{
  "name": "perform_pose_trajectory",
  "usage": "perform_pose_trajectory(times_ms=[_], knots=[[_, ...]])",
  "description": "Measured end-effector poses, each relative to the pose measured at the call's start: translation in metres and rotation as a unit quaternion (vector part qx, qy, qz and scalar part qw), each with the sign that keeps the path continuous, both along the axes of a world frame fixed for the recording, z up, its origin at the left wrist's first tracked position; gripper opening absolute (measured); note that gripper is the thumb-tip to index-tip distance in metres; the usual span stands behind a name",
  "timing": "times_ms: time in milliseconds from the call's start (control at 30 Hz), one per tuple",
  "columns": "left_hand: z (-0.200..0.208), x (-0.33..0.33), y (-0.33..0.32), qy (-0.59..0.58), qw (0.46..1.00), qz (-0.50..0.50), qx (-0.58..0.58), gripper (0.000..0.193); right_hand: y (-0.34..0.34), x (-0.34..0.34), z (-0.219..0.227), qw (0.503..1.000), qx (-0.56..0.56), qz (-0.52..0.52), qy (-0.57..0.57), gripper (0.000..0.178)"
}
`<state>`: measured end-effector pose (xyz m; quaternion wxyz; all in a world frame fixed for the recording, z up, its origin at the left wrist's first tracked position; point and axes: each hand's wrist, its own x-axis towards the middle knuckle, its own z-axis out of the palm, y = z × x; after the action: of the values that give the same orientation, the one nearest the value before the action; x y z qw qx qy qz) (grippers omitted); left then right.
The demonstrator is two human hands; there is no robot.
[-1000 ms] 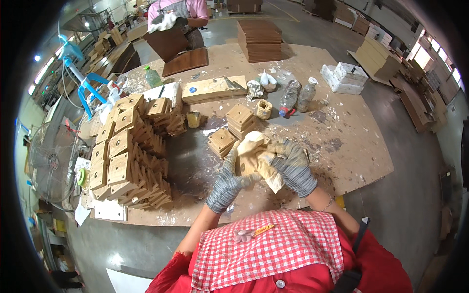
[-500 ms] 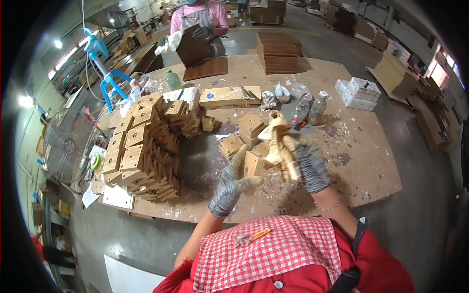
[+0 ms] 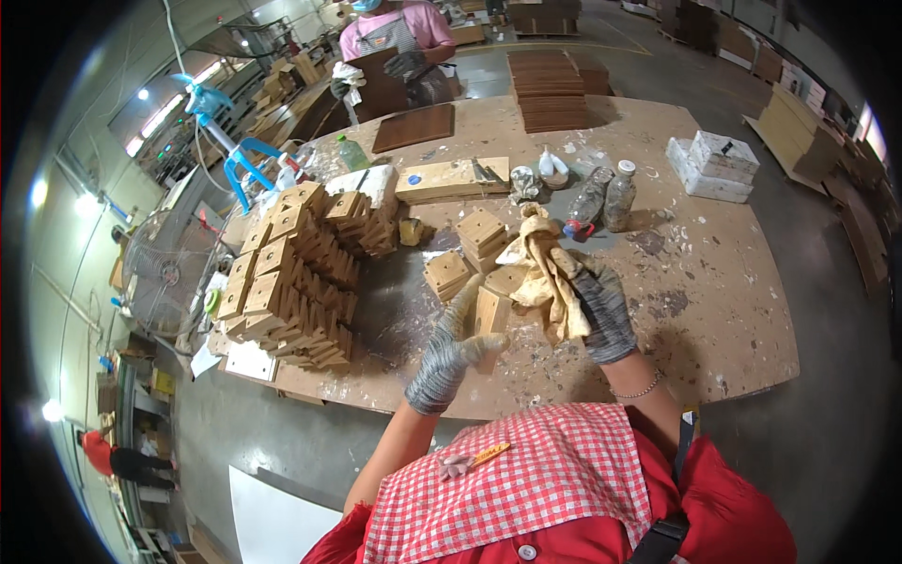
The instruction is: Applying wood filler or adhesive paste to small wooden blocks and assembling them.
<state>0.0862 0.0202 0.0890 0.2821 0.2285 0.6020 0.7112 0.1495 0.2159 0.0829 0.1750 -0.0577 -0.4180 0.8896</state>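
My gloved left hand [image 3: 440, 365] grips a small wooden block [image 3: 490, 318], its fingers along the left side and its thumb across the near end. A crumpled yellowish rag [image 3: 554, 299] hangs from my gloved right hand [image 3: 604, 310], just right of the block. The rag's far end bunches up near a short stack of square wooden blocks [image 3: 481, 230]. Beside that stack, another wooden block [image 3: 445, 273] lies nearer to my left hand. To the left rise tall leaning piles of drilled wooden blocks [image 3: 282, 273].
The worktable [image 3: 714, 310] is stained. Toward its far side are a long plank [image 3: 451, 179], clear bottles [image 3: 619, 197], white foam blocks [image 3: 719, 160], a brown board stack [image 3: 547, 91] and a green bottle [image 3: 353, 152]. A co-worker [image 3: 399, 47] stands across the table; a fan [image 3: 164, 273] is left.
The whole view has shifted slightly. My right hand, blurred before, shows sharply with the rag hanging lower. The co-worker's held board has moved back from the board lying on the table.
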Motion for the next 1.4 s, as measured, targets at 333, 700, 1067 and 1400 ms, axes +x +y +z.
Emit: perform_pose_trajectory(times_ms=[333,700,1067,1400], knots=[[0.006,0.019,0.009,-0.046,0.999,0.007,-0.013,0.093,0.009,-0.023,-0.012,0.978,0.162,-0.101,0.087,0.009],[-0.124,-0.059,0.004,-0.128,0.981,-0.001,0.144,0.055,-0.023,-0.009,-0.009,0.835,0.505,-0.157,0.155,0.031],[-0.041,-0.038,0.049,-0.156,0.987,-0.036,0.003,0.050,0.034,-0.050,-0.046,0.941,0.214,-0.263,0.010,0.013],[-0.078,-0.062,0.035,-0.249,0.968,0.012,0.005,0.059,0.004,-0.075,-0.087,0.948,0.255,-0.188,-0.027,0.023]])
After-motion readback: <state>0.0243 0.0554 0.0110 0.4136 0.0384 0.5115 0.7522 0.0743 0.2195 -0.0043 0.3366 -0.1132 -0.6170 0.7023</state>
